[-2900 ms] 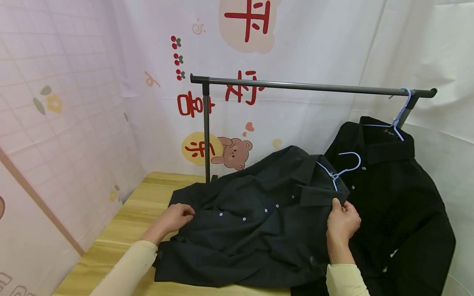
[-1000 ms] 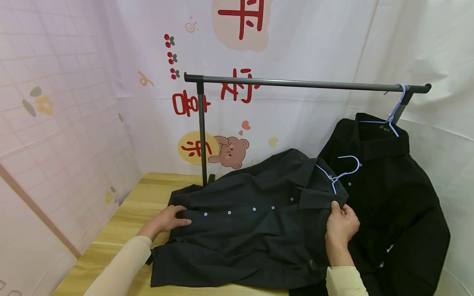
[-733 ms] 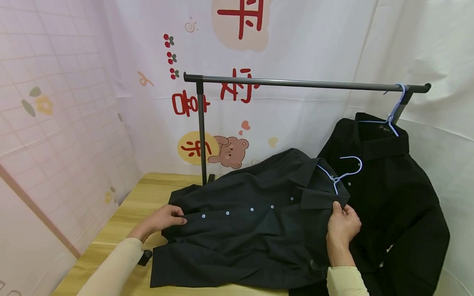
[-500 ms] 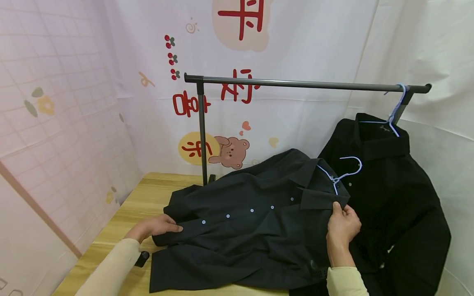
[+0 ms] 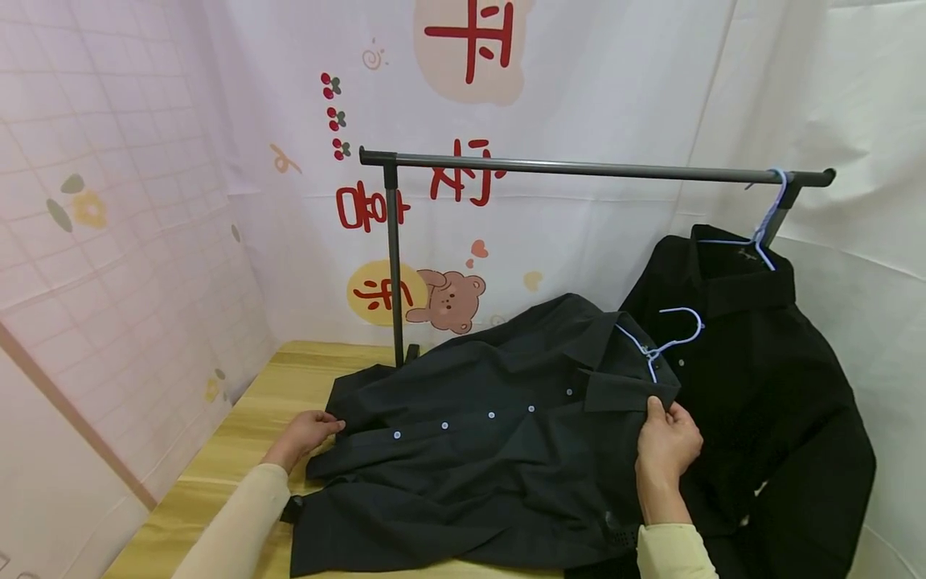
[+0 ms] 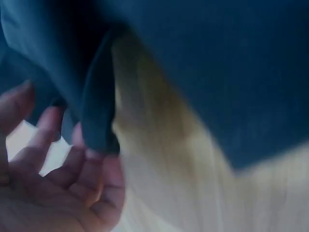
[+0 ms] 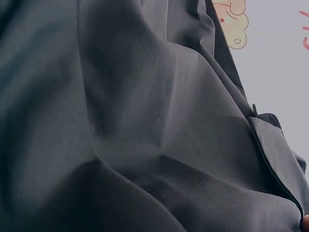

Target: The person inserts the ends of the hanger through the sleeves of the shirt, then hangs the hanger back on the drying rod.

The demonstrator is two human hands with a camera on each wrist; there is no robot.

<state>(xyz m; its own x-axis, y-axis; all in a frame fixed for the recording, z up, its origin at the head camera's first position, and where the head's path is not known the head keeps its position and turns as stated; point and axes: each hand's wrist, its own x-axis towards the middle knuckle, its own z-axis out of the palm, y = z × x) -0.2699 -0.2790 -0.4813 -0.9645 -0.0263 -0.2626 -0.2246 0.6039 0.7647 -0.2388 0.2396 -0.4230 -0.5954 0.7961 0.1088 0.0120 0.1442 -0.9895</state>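
Observation:
A black button-up shirt [image 5: 463,474] lies spread over the table, its collar toward the right and a blue hanger [image 5: 669,344] in its neck. My right hand [image 5: 669,442] pinches the shirt just below the collar; the right wrist view shows mostly folds of the cloth [image 7: 145,111]. At the hem on the left is my left hand [image 5: 304,438]. In the left wrist view, this hand [image 6: 63,183] has its thumb apart from loosely bent fingers, which touch or nearly touch the cloth edge [image 6: 99,116].
A grey clothes rack [image 5: 579,167] stands behind. At its right end hangs another black shirt [image 5: 767,386] on a blue hanger [image 5: 768,213]. Wooden table top [image 5: 239,434] shows at the left. A printed curtain [image 5: 579,80] forms the backdrop.
The button line has been drawn straighter and the hem pulled left. My left hand has just let go of the placket end and moved slightly up. My right hand stays at the collar.

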